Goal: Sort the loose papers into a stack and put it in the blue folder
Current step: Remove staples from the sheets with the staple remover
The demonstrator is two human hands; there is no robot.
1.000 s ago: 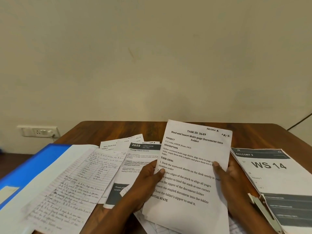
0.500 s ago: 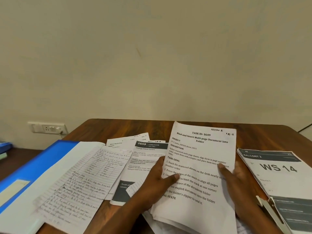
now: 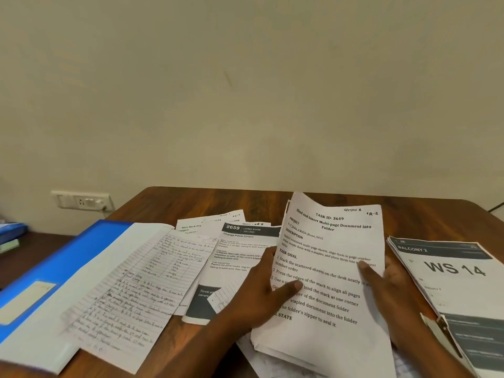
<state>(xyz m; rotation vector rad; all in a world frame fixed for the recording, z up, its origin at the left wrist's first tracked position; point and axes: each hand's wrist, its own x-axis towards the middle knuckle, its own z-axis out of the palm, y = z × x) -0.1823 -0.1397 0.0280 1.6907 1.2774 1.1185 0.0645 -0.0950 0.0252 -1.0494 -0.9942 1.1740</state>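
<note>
I hold a small stack of printed sheets [image 3: 331, 271], its top page headed "TASK ID: 3649", tilted up over the table's middle. My left hand [image 3: 261, 293] grips its left edge with the thumb across the text. My right hand [image 3: 387, 290] grips the right edge, thumb on the page. The blue folder [image 3: 65, 257] lies open at the left. A handwritten lined sheet [image 3: 136, 290] lies partly over the folder's white inner side. Printed sheets, one headed "2659" [image 3: 240, 249], lie spread between the folder and my left hand. A "WS 14" pile [image 3: 458, 290] lies at the right.
The wooden table [image 3: 218, 203] stands against a plain wall. A wall socket [image 3: 81, 201] sits at the left beyond the table's corner. A stapler [image 3: 441, 331] lies on the lower part of the "WS 14" pile. Blue items [image 3: 11, 233] lie on a lower surface far left.
The view has shifted left and slightly up. Both hands have kept hold of the stack; its top left corner now bends up and more sheets show under it.
</note>
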